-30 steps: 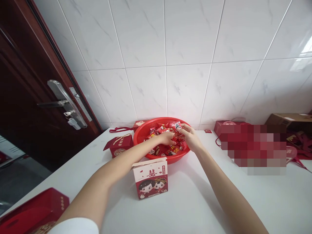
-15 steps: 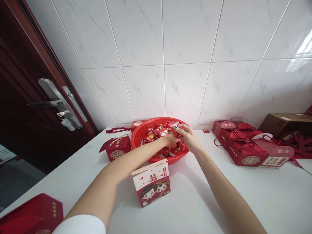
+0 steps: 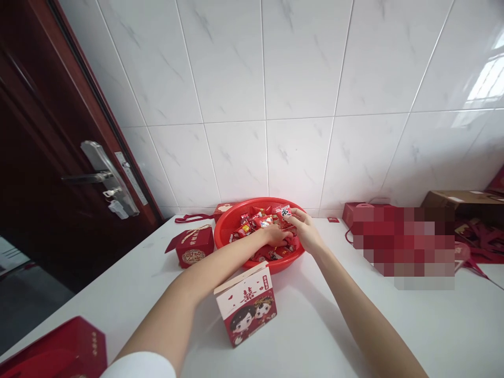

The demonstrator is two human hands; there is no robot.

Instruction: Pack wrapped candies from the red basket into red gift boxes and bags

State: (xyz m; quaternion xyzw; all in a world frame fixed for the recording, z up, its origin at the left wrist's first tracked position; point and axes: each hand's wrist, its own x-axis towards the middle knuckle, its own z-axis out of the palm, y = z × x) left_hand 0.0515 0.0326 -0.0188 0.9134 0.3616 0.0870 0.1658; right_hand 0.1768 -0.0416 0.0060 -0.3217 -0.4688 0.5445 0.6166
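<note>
A red plastic basket (image 3: 221, 231) holds several small wrapped candies (image 3: 244, 229) in red, white and yellow. My left hand (image 3: 279, 236) reaches down among them, its fingers curled; whatever they grip is hidden or too small to name. At the basket's right side, my right hand (image 3: 307, 231) pinches a red and white candy packet (image 3: 283, 211) with dark lettering between thumb and fingers. In front of the basket, close to my left forearm, a red and white gift box (image 3: 249, 310) with two cartoon faces stands upright, its top flaps raised.
A dark red box (image 3: 194, 247) stands left of the basket, and an open red box (image 3: 59, 349) at the lower left. Red boxes partly blurred by pixels (image 3: 405, 241) and a brown carton (image 3: 452, 198) are on the right. A tiled wall (image 3: 299, 157) backs the white table (image 3: 315, 336).
The view has tilted slightly, so everything sits lower in the picture. My left hand has shifted a little within the candies; my right hand still holds the packet.
</note>
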